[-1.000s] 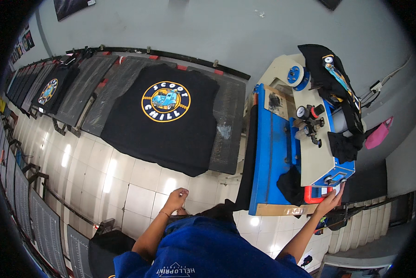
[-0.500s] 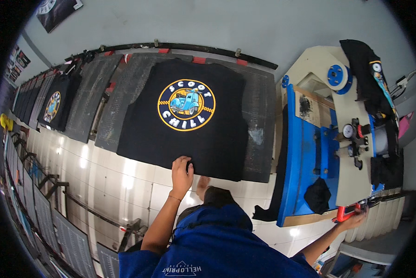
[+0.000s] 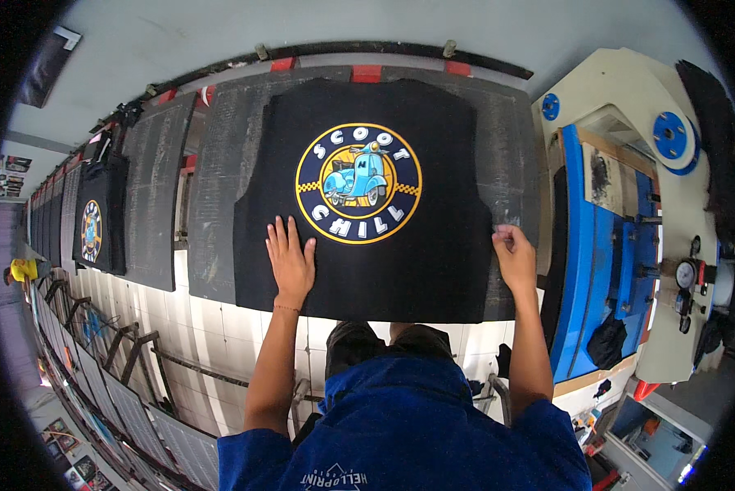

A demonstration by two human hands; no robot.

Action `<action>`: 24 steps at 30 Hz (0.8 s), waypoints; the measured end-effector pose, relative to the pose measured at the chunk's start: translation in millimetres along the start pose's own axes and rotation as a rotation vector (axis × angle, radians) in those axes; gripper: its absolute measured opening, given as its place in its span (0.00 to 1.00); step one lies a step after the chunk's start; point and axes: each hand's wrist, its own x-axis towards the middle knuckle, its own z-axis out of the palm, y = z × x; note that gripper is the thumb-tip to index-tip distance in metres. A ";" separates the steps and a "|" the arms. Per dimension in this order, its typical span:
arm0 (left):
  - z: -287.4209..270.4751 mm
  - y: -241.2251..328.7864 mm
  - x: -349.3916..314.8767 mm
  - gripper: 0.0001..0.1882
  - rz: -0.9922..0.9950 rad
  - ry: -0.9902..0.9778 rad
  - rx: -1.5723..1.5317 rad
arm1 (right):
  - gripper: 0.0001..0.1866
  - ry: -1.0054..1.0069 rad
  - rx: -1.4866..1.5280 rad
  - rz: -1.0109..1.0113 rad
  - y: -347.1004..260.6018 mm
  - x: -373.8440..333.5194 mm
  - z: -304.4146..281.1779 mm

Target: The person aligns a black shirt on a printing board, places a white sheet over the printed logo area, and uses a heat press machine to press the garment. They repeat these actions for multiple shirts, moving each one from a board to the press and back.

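A black T-shirt [image 3: 433, 245] lies flat on a dark printing pallet [image 3: 228, 188], showing a round print of a blue scooter [image 3: 358, 182] ringed in yellow. My left hand [image 3: 290, 260] rests palm down on the shirt's lower left part, fingers spread. At the shirt's right edge my right hand [image 3: 513, 255] has its fingers curled, pinching the fabric.
A blue and cream printing machine [image 3: 638, 221] with a gauge stands to the right. More dark pallets [image 3: 151, 196] run off to the left, one carrying another printed black shirt [image 3: 97, 229]. White tiled floor [image 3: 196, 327] and metal racks lie below.
My view has swung left and closer over the shirt. My left hand moved up onto the fabric. My right hand left the machine side and came to the shirt's right edge.
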 end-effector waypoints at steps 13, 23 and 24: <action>-7.3 -75.9 65.0 0.28 -0.195 0.129 -0.012 | 0.08 0.075 -0.001 0.172 34.1 18.4 49.6; -29.2 -112.4 77.5 0.11 -0.410 0.022 -0.052 | 0.07 0.173 -0.002 0.173 64.5 14.4 56.9; -28.8 -116.2 77.7 0.11 -0.406 0.029 -0.031 | 0.07 0.189 0.009 0.155 69.3 14.2 57.6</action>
